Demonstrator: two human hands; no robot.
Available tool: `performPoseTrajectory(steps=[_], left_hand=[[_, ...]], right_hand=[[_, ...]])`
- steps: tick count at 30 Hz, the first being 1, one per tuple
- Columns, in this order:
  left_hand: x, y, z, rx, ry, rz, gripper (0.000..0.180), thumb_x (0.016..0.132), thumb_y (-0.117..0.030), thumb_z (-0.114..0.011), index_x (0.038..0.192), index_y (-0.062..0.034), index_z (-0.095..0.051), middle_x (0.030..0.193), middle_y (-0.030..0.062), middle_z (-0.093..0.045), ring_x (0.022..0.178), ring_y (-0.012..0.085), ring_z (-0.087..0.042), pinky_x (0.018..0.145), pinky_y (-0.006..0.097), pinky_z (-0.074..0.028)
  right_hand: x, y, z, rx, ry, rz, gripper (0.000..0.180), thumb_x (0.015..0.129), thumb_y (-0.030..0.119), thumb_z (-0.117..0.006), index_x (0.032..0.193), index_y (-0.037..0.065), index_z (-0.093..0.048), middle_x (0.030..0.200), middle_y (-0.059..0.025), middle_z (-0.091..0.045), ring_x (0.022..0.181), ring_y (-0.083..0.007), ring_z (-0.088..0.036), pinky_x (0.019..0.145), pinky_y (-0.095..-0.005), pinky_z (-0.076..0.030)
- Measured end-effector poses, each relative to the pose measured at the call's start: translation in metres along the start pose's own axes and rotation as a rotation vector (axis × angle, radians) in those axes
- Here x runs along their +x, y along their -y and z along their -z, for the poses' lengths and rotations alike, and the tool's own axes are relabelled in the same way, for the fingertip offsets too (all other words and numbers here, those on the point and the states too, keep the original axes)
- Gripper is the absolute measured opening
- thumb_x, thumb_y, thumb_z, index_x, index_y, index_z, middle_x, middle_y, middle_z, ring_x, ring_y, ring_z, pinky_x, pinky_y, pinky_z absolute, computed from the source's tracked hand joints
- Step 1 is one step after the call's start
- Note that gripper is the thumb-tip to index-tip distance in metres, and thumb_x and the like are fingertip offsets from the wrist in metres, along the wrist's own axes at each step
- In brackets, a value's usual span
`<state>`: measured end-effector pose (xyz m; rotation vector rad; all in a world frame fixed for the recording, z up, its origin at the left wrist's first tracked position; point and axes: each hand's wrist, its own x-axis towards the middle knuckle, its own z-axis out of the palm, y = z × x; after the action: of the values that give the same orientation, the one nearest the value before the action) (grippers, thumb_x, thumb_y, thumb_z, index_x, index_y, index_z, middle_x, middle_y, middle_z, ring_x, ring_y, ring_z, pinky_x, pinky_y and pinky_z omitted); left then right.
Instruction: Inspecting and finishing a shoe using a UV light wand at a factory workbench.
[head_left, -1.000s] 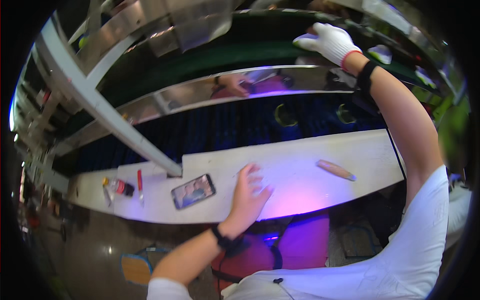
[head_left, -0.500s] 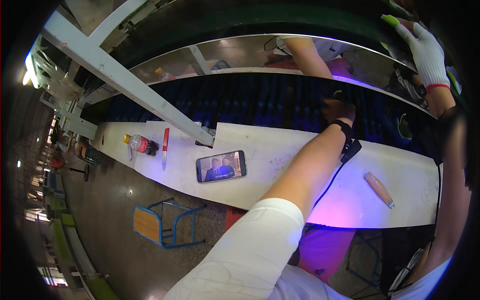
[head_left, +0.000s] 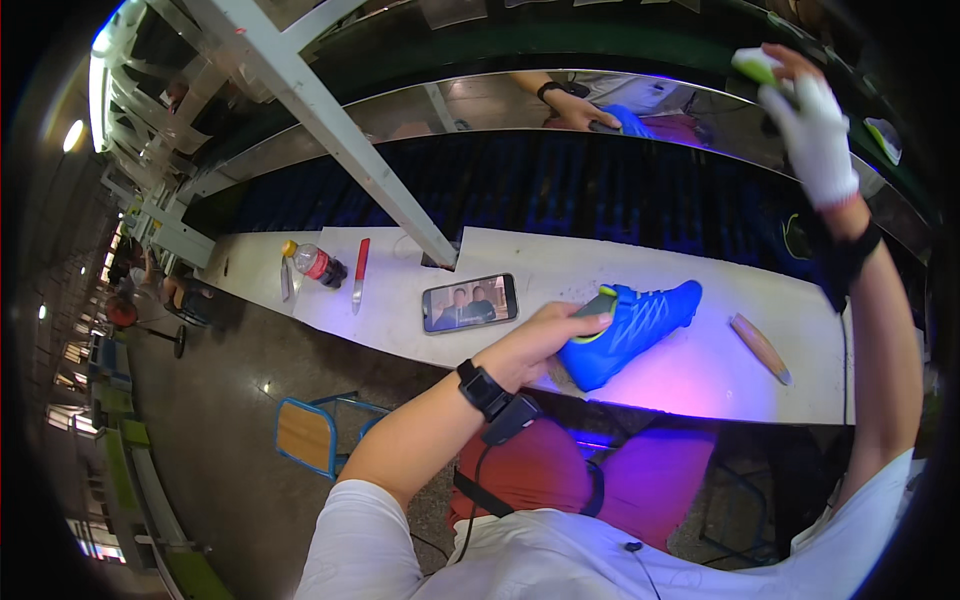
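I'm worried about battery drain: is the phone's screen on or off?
On: the phone lies face up with its screen lit, showing two people side by side.

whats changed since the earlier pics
The left hand has drawn back toward the person from over the dark strip and now grips a blue shoe over the white table. The gloved right hand stays raised. The phone, bottle, red-handled knife and brown-handled tool lie where they were.
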<state>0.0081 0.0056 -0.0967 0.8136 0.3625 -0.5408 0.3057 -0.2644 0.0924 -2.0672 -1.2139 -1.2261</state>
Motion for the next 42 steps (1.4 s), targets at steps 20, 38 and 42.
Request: performPoseTrajectory(steps=[20, 38, 42], left_hand=[[0.011, 0.013, -0.090, 1.311, -0.232, -1.169, 0.043, 0.101, -0.028, -0.074, 0.126, 0.0013, -0.057, 0.114, 0.0278, -0.072, 0.103, 0.0406, -0.074, 0.090, 0.047, -0.059], [-0.072, 0.068, -0.083, 0.846, 0.080, -1.083, 0.034, 0.101, -0.026, -0.078, 0.111, 0.0002, -0.058, 0.151, 0.0417, -0.053, 0.145, 0.0545, -0.052, 0.120, 0.053, -0.042], [-0.065, 0.103, -0.090, 0.580, -0.050, -1.110, 0.045, 0.098, -0.034, -0.082, 0.106, -0.0027, -0.050, 0.154, 0.0418, -0.051, 0.150, 0.0549, -0.045, 0.125, 0.059, -0.033]], right_hand=[[-0.250, 0.218, 0.133, 0.881, -0.185, -1.104, 0.059, 0.096, 0.049, -0.081, 0.124, 0.002, -0.059, 0.109, -0.0048, -0.066, 0.106, -0.0163, -0.062, 0.098, -0.0351, -0.049], [-0.206, 0.280, 0.094, 1.441, -0.112, -1.046, 0.038, 0.083, 0.013, -0.093, 0.097, 0.006, -0.059, 0.149, -0.0327, -0.059, 0.144, -0.0380, -0.055, 0.120, -0.0545, -0.043], [-0.214, 0.289, 0.093, 1.248, -0.073, -0.884, 0.044, 0.078, 0.016, -0.097, 0.098, 0.008, -0.058, 0.141, -0.0311, -0.066, 0.141, -0.0429, -0.059, 0.127, -0.0612, -0.031]])
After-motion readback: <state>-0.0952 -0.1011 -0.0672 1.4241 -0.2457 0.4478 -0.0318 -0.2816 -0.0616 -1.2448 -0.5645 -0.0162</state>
